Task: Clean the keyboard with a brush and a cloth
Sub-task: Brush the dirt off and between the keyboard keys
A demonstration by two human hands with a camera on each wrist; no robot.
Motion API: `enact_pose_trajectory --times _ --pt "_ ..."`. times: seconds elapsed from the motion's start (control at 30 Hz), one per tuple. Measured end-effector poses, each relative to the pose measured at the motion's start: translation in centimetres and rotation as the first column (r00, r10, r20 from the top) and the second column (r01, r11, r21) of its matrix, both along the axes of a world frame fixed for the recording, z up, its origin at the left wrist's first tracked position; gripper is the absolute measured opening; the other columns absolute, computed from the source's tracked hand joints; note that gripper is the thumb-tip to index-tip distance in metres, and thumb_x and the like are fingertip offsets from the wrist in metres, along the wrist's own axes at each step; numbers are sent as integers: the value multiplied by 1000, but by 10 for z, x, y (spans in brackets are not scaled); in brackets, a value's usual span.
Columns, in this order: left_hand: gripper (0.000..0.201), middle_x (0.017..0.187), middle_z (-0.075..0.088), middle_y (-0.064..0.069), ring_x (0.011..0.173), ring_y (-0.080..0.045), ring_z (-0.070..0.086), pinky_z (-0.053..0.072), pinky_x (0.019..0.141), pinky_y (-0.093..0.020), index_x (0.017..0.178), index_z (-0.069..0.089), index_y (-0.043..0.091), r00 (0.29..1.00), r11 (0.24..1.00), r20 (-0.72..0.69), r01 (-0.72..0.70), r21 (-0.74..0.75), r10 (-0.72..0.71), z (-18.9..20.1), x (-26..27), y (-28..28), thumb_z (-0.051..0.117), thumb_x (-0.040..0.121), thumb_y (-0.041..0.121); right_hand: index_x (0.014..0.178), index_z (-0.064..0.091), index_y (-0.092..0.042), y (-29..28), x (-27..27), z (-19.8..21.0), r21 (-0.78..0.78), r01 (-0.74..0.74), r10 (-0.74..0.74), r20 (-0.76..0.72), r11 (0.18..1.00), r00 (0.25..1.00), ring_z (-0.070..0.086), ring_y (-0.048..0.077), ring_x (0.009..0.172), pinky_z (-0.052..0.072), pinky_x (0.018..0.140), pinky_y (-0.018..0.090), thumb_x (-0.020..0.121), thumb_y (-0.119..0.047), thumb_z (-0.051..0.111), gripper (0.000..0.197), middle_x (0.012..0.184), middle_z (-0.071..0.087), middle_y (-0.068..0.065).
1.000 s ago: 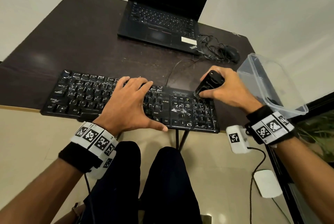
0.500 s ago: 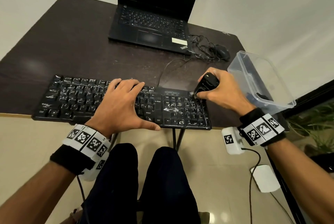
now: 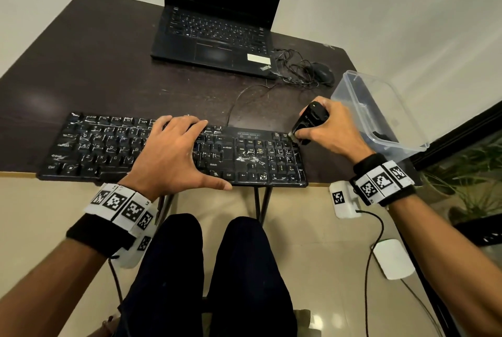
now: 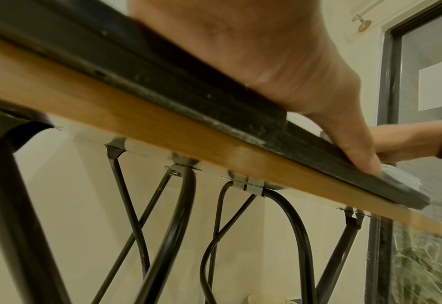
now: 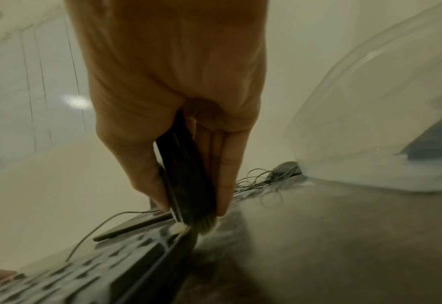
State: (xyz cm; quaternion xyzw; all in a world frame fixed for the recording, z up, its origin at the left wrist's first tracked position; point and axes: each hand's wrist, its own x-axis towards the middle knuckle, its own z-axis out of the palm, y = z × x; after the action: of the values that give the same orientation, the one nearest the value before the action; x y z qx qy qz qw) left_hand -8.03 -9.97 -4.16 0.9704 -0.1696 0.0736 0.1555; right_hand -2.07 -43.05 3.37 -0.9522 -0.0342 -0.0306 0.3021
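Your brush [image 3: 309, 122] has gone from the number pad's upper keys a second ago to the far right corner of the keyboard [image 3: 114, 146], so that end looks nearly swept. White debris still lies by the arrow keys. Your right hand [image 3: 330, 130] is wrapped round the brush, bristles down on the corner. Your left hand [image 3: 173, 154] lies flat with fingers spread over the middle keys, thumb along the near edge at the counter [image 3: 95, 70] front, steadying it.

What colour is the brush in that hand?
Black, with pale bristle tips. The brush shows best in the right wrist view.
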Motion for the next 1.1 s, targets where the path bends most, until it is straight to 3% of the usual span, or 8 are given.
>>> enact_pose_trajectory --times 0.13,0.27,0.37,0.53,0.73,0.93,1.1 --pt "148 144 57 -6 136 -26 51 24 126 -50 149 52 7 1000 1000 -3 -3 0 3 -1 0 1 42 48 114 97 71 -17 1 -3 -3 -13 -25 25 -9 1000 1000 73 19 90 62 81 38 72 -12 96 36 90 74 -5" --pt "147 143 57 -4 134 -26 52 25 125 -50 149 52 8 1000 1000 -1 5 3 -5 0 2 0 43 48 114 97 70 -13 -1 -2 -2 1 22 -22 3 1000 1000 75 25 90 64 84 49 70 -13 96 37 90 76 2" --pt "147 142 57 -4 134 -26 52 25 125 -49 149 52 8 1000 1000 7 -2 -9 2 -1 2 2 44 48 114 96 70 -19 2 -11 -5 -22 -46 46 -6 999 999 74 21 90 64 83 46 70 -15 96 37 91 76 -3" --pt "146 143 57 -4 135 -25 51 23 126 -48 149 52 8 1000 1000 4 3 -10 -3 -1 2 1 47 48 113 96 70 -18 3 -14 -5 -43 -14 14 4 999 1000 74 24 90 63 83 50 69 -17 96 37 91 76 0" --pt "146 143 57 -5 135 -26 51 23 126 -49 149 52 7 1000 1000 6 5 3 -5 -2 1 1 46 48 112 97 70 -15 1 -14 -1 -29 -9 9 2 1000 1000 75 25 92 62 80 40 71 -14 96 37 89 75 -1" --pt "147 144 56 -5 135 -26 50 23 126 -49 150 51 8 1000 1000 0 5 4 -5 -2 2 1 45 48 113 96 69 -18 3 -15 -3 -32 -34 33 -16 999 999 75 25 92 64 84 52 68 -16 97 39 93 76 1" --pt "148 144 56 -4 136 -25 50 22 127 -48 151 51 8 1000 1000 -4 -2 7 2 -2 3 2 44 47 114 98 71 -18 4 -11 3 -50 -107 105 -48 993 993 75 24 91 63 84 51 72 -14 96 36 93 76 1"
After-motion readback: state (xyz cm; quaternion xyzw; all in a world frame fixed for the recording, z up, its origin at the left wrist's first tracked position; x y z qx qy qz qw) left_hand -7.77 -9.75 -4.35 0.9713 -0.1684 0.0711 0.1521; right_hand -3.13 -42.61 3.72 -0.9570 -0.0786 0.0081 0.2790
